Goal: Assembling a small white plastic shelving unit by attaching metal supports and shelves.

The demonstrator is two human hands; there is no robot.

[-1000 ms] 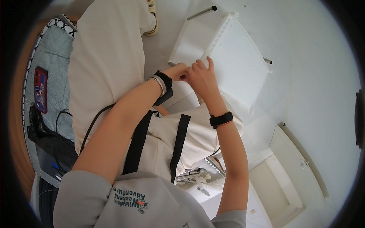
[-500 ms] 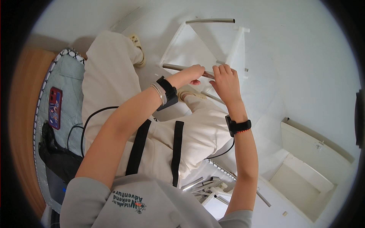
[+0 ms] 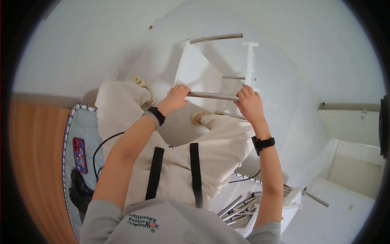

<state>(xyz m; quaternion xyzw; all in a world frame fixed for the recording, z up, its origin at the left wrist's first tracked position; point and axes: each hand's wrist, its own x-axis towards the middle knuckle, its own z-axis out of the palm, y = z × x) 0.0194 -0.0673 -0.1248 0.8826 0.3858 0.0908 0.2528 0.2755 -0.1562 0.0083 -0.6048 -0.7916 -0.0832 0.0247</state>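
A frame of white panels and shiny metal tubes stands on the floor in front of me. My left hand (image 3: 175,99) is closed round the left end of the near metal tube (image 3: 213,96), by the corner of the left white panel (image 3: 199,67). At the tube's other end, the fingers of my right hand (image 3: 249,104) curl over it beside the right white panel (image 3: 250,61). The far metal tube (image 3: 216,38) sticks out from the left panel; its right end stops short of the right panel. The joints under my fingers are hidden.
Loose metal tubes (image 3: 239,209) lie in a pile by my right hip. A phone in a red and blue case (image 3: 79,155) rests on the grey mat at my left. Black cable (image 3: 97,152) crosses near my left thigh. An open white cabinet (image 3: 353,158) stands at the right.
My left hand has moved left along the near tube, from its middle to its left end. My right hand stays at the right end. The view has shifted, with the frame sitting straighter.
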